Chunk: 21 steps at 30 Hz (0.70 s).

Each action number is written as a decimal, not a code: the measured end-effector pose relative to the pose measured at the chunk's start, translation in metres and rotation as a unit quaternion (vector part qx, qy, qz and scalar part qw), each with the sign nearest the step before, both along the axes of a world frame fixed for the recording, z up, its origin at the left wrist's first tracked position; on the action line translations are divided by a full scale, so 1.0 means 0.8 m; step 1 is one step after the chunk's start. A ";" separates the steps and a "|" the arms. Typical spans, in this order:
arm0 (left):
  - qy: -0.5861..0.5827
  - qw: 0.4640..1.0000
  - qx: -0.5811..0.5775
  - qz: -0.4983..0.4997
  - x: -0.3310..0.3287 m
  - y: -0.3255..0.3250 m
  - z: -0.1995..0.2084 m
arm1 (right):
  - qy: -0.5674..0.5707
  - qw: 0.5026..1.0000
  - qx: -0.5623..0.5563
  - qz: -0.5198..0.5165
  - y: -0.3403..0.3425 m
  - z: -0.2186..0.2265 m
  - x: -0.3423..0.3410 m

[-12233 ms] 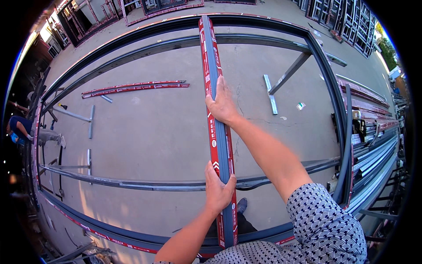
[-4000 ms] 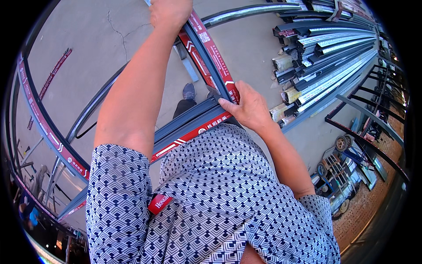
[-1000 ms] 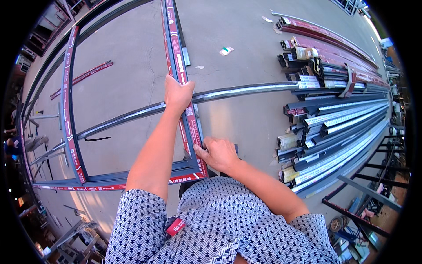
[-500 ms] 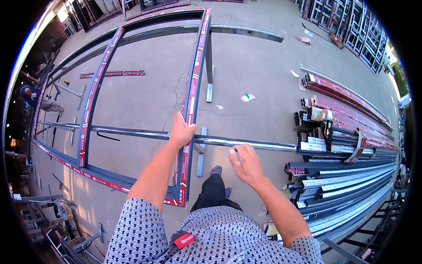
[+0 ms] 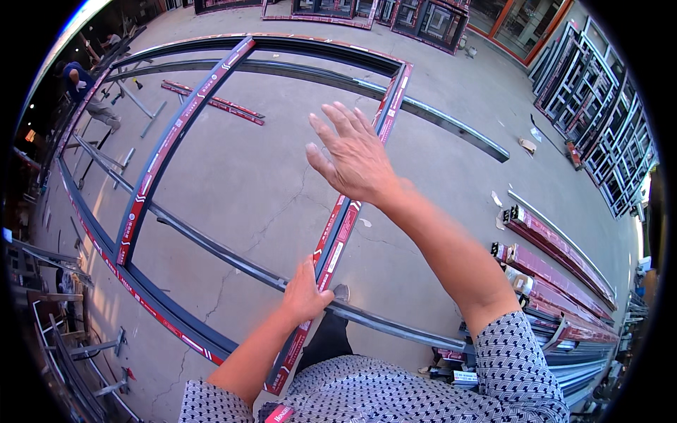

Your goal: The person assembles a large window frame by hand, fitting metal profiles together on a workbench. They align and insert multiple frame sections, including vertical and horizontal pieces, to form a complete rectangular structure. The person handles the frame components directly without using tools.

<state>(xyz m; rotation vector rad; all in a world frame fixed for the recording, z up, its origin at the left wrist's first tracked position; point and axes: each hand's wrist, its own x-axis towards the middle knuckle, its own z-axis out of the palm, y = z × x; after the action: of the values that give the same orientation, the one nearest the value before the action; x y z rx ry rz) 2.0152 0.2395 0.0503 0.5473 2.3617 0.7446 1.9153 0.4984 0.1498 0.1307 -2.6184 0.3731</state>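
A large dark metal window frame [image 5: 347, 224], covered in red protective film, lies across two steel rails, with a crossbar [image 5: 187, 116] dividing it. Near me, my left hand [image 5: 305, 296] is closed around the frame's right-hand bar, just above where the near rail [image 5: 384, 326] passes beneath. My right hand [image 5: 352, 155] is raised over the same bar farther out. It holds nothing, its fingers are spread, and I see the back of it.
The far rail [image 5: 458, 128] juts out past the frame. Red-wrapped strips [image 5: 211, 103] lie on the floor inside it. Bundled profiles [image 5: 557, 275] are stacked at right, and assembled frames [image 5: 599, 120] lean at far right. A person [image 5: 77, 81] in blue is beyond the left end.
My right hand has swung up and forward, its fingers now spread. My left hand stays on the bar. The view has turned, so the frame appears slanted and the profile stack sits lower.
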 end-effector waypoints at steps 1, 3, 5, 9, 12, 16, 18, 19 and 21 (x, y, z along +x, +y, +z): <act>-0.007 1.000 -0.004 0.004 0.001 -0.001 0.002 | 0.025 1.000 0.006 0.012 -0.001 0.008 -0.036; -0.014 1.000 -0.008 0.002 0.004 0.002 0.001 | 0.035 0.998 0.042 0.042 -0.003 0.000 -0.088; -0.008 1.000 -0.004 -0.012 0.003 0.004 -0.003 | -0.032 0.996 0.060 0.065 0.019 -0.054 -0.108; -0.017 0.999 -0.033 -0.004 0.006 -0.002 -0.003 | -0.514 0.821 0.220 0.113 0.033 -0.113 -0.101; -0.044 0.999 -0.029 -0.013 0.005 0.001 -0.001 | -0.463 0.857 0.168 0.152 0.053 -0.133 -0.100; -0.055 0.998 -0.036 -0.012 -0.003 0.006 0.000 | -0.298 0.931 0.158 0.138 0.083 -0.077 -0.178; -0.051 0.998 -0.038 -0.005 -0.001 0.002 -0.001 | -0.192 0.961 0.151 0.132 0.097 -0.044 -0.224; -0.055 0.998 -0.033 -0.003 -0.002 0.003 -0.001 | -0.150 0.969 0.152 0.126 0.108 -0.027 -0.243; -0.060 0.998 -0.023 0.002 -0.003 0.003 0.003 | -0.139 0.974 0.142 0.108 0.143 -0.035 -0.277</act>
<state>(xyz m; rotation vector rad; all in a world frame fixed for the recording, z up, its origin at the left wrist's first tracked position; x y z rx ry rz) 2.0131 0.2420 0.0526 0.4656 2.2637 0.7023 1.6941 0.6129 0.1215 0.4945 -2.9313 0.0905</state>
